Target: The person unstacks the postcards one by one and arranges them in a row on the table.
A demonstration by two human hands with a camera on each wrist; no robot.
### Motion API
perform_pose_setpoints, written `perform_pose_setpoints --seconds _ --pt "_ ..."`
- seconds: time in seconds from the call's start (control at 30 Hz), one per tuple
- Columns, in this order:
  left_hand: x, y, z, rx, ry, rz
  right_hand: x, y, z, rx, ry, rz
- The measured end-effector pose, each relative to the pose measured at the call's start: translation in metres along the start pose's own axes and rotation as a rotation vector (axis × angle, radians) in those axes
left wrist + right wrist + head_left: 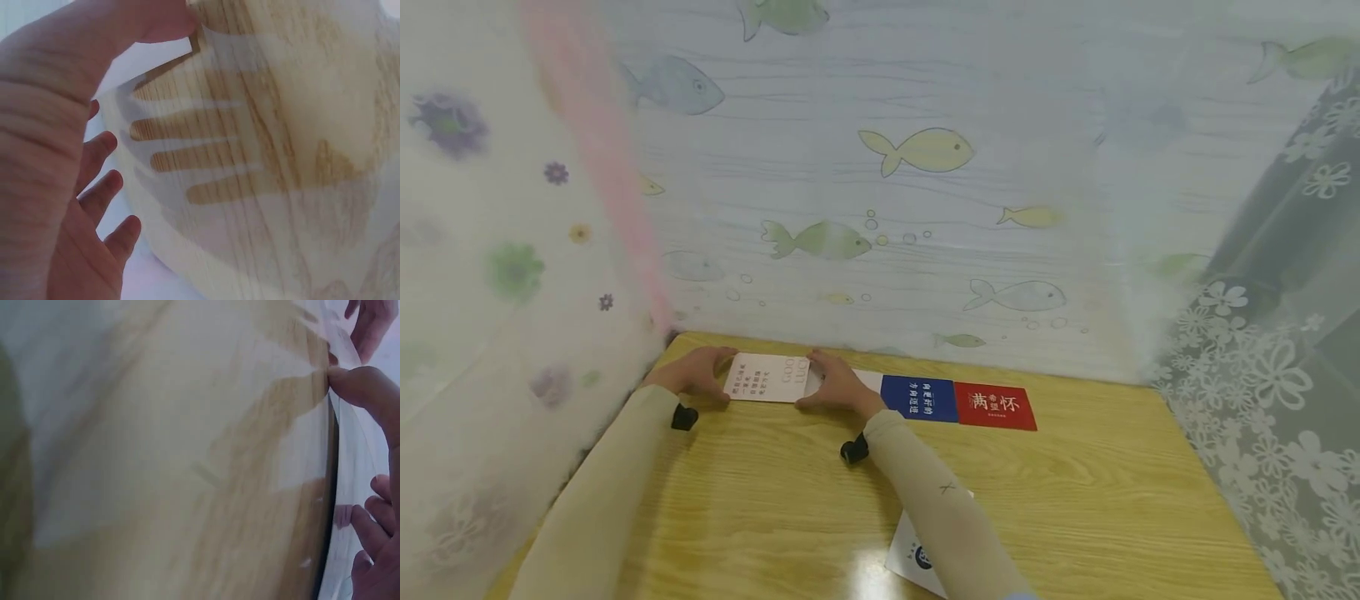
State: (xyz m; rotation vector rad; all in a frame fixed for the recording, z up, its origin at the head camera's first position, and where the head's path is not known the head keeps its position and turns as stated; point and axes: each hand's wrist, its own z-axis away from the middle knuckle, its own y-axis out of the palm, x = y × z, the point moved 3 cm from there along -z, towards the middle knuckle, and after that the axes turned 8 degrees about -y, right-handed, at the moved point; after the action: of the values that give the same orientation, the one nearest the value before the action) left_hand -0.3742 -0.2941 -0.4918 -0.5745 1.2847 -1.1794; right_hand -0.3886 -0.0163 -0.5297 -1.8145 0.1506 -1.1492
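A pale pink card (767,379) with "GOOD LUCK" lettering lies at the left end of a row of cards along the table's back edge. My left hand (696,372) holds its left end, thumb at the near corner and fingers at the far one. At the other end, my right hand (844,390) spans it between thumb and forefinger. The left wrist view has the thumb on the corner of the card (150,61), other fingers spread. Under my right hand, a whitish card (871,381) is partly hidden. Beyond it come a blue card (920,399) and a red card (996,405).
Another white card (917,554) lies nearer on the wooden table (760,500), partly covered by my right forearm. Fish-printed fabric (925,250) rises behind the table's back edge. A flowered curtain (512,333) hangs at left, lace (1262,400) at right.
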Motion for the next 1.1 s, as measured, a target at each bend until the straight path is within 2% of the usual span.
perform_pose_setpoints --seconds 0.2,0.53,0.77,1.0,1.1 --pt "-0.008 -0.001 0.004 0.043 -0.024 0.024 0.007 0.001 0.005 -0.004 0.013 -0.016" --pt "-0.012 0.0 0.006 0.092 -0.102 0.027 0.009 0.0 0.004 0.03 0.007 0.036" --pt "-0.013 -0.003 0.007 0.091 -0.096 -0.004 0.013 0.001 0.003 0.059 0.018 0.054" --pt "-0.014 -0.004 0.006 0.103 -0.105 0.006 0.018 -0.002 0.008 0.072 0.051 -0.004" --pt "-0.015 -0.004 0.005 0.106 -0.109 -0.003 0.018 -0.002 0.009 0.088 0.039 0.031"
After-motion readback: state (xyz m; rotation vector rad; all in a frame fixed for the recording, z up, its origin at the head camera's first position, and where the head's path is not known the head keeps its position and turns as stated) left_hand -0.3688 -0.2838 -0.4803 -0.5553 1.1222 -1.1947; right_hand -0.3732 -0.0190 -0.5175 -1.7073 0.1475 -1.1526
